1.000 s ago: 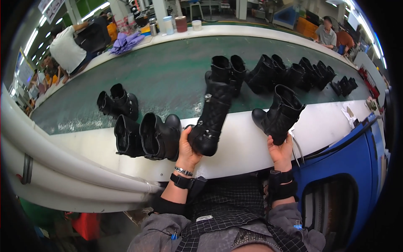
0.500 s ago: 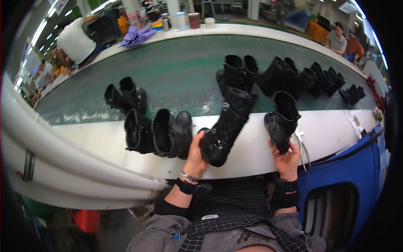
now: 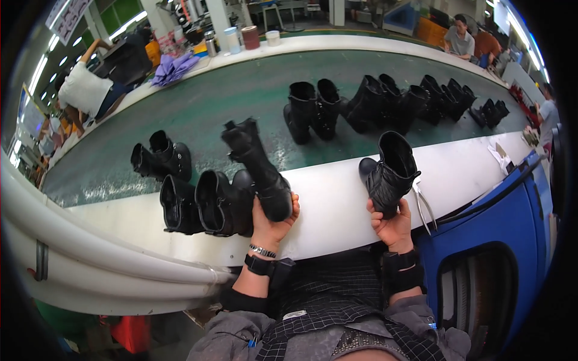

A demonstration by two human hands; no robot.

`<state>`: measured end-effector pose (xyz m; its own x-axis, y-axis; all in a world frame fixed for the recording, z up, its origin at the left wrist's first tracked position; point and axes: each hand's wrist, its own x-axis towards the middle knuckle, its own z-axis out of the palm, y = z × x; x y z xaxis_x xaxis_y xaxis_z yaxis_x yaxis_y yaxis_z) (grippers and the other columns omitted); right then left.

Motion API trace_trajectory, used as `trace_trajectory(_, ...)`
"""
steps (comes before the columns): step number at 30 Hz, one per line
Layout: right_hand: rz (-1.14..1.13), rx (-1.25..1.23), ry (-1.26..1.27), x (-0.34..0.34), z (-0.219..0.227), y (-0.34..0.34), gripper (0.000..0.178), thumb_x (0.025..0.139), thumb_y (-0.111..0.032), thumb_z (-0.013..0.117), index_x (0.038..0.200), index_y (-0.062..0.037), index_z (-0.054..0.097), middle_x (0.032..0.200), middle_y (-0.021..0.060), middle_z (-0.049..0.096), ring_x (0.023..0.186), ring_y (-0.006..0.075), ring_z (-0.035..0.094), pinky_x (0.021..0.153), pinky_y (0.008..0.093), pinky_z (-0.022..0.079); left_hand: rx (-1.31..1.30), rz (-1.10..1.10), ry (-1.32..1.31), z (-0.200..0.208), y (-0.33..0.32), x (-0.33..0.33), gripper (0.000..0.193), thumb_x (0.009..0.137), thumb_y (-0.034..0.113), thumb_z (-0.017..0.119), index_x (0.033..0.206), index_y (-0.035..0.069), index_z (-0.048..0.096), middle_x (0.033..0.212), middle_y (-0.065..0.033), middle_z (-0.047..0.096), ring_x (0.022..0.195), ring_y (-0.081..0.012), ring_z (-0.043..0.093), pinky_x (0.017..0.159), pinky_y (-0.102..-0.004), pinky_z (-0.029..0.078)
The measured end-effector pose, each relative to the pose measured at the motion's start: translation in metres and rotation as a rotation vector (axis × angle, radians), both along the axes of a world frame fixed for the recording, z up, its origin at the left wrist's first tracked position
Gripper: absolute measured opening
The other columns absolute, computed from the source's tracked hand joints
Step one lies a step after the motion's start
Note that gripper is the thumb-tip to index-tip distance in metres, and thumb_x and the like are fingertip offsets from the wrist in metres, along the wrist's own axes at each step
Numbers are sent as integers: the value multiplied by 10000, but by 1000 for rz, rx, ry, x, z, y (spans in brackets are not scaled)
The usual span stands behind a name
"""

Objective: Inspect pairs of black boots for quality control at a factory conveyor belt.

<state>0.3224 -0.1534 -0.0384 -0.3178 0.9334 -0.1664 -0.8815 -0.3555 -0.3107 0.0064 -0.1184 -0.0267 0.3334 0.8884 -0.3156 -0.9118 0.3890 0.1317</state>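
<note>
My left hand (image 3: 274,227) is wrapped round the rounded lower end of a black boot (image 3: 263,174). The boot's shaft tilts up and leftward over the green conveyor. In my right hand (image 3: 391,227) is a second black boot (image 3: 392,174), gripped low by the fingers, its opening up and its toe pointing left and away. Close to the left hand, two more black boots (image 3: 218,204) stand side by side on the white ledge (image 3: 331,204). Silver pliers (image 3: 422,204) lie just right of the right-hand boot.
A green conveyor (image 3: 229,90) runs across beyond the ledge. It carries a pair of boots (image 3: 171,156) at left and a row of black boots (image 3: 367,105) at right. A blue machine (image 3: 487,222) flanks me on the right, a white curved rail (image 3: 114,240) on the left. Other people are across the line.
The left-hand boot has swung from leaning right to leaning left, away from the right-hand boot. The right-hand boot has turned, its toe now showing to the left. The head view has shifted right.
</note>
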Motion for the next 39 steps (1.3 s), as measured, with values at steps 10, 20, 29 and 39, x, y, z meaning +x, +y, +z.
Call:
trace_trajectory(10, -99, 20, 86, 3, -3, 8, 554, 855, -446, 527, 1172, 6, 559, 1096, 233, 577, 720, 205, 592, 614, 297, 500, -84, 188, -65, -8, -34, 0, 534, 845, 455, 497, 1074, -22, 565, 963, -223, 613, 839, -353, 633, 742, -452, 559)
trace_trajectory(20, -609, -74, 423, -6, 18, -21, 785, 775, -211, 630, 1297, 193, 206, 1304, 316, 352, 1204, 399, 430, 1066, 415, 410, -70, 506, -19, -7, -32, 7, 503, 814, 362, 543, 1188, 25, 536, 1144, -186, 565, 1075, -380, 552, 877, -471, 515)
trace_trajectory(29, -139, 14, -325, -51, 52, -37, 390, 891, -143, 515, 1224, 54, 464, 1200, 225, 562, 1066, 303, 593, 839, 383, 527, -32, 382, -197, 0, -81, -3, 723, 765, 236, 600, 1299, -135, 283, 1352, -279, 360, 1297, -472, 339, 1061, -452, 422)
trace_trajectory(39, -290, 329, -1239, -150, 44, 214, 638, 729, -181, 754, 1243, 31, 441, 1185, 123, 527, 1026, 213, 541, 871, 348, 452, 48, 191, 154, 0, -88, -12, 394, 820, 29, 453, 1159, -168, 415, 1211, -285, 526, 1203, -410, 494, 1028, -428, 462)
